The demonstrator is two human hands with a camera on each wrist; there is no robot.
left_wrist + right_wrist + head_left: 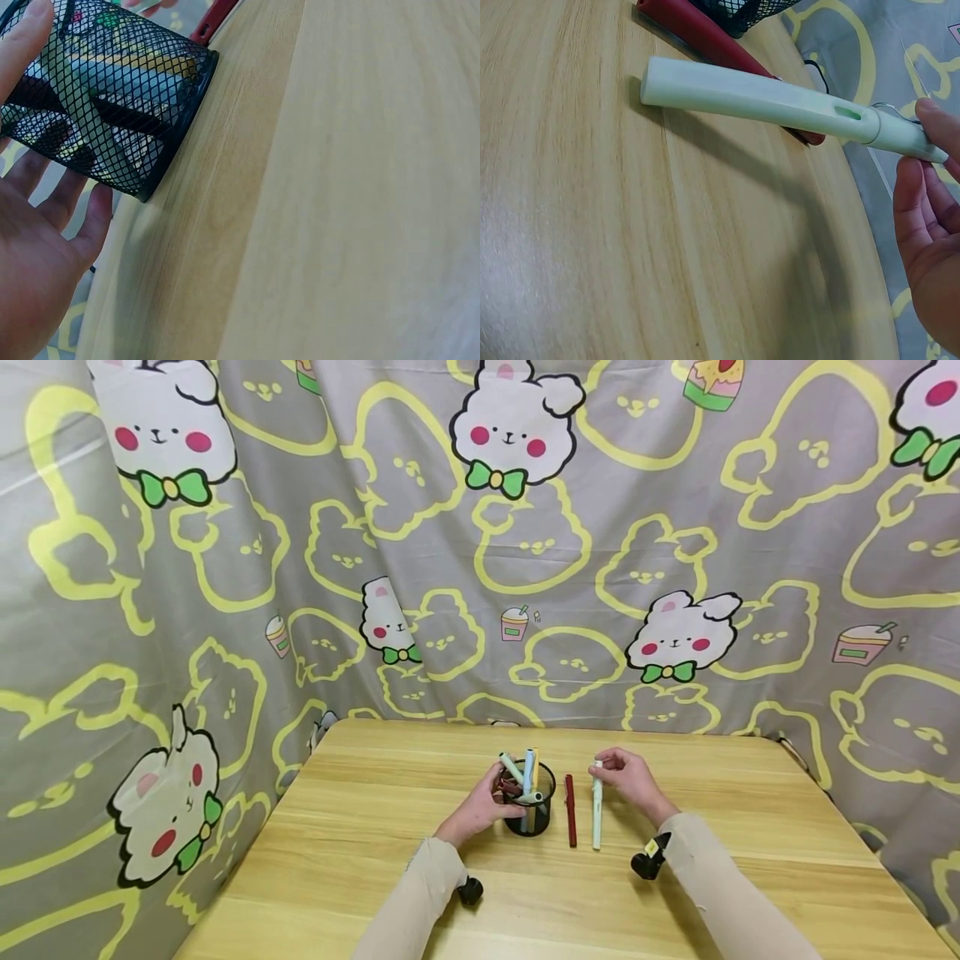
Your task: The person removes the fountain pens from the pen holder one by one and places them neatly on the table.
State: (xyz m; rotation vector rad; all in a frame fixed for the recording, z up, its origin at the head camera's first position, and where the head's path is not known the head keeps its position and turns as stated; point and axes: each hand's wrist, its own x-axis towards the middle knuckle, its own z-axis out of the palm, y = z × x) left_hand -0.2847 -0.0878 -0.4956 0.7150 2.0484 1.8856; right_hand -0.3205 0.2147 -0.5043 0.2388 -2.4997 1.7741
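- your left hand (482, 806) grips the black mesh cup (538, 820) from its 9 o'clock side, thumb on one side and curved fingers on the other; the cup stands upright on the wooden table (570, 910).
- in the cup you have several pens, among them a blue pen (528, 768) and a yellow pen (536, 760), leaning at different angles.
- your right hand (628, 781) pinches the pale green pen (597, 817) between thumb and fingertips at its 12 o'clock end, by the clip; the other fingers are curled beneath.
- that pen points its free end toward 6 o'clock. by its shadow in the right wrist view, the pinched end is raised and the free end is at or close to the tabletop; you cannot tell whether they touch.
- the dark red pen (571, 812) lies at 9 o'clock from the pale green one, between it and the cup, apart from your fingers.
- the step in hand seems to be handling this single pen while you steady the cup; whether you are lifting it or laying it down cannot be told.
- the next move probably calls for a firm, light pinch; any swing toward 9 o'clock should clear the red pen and the cup's rim.
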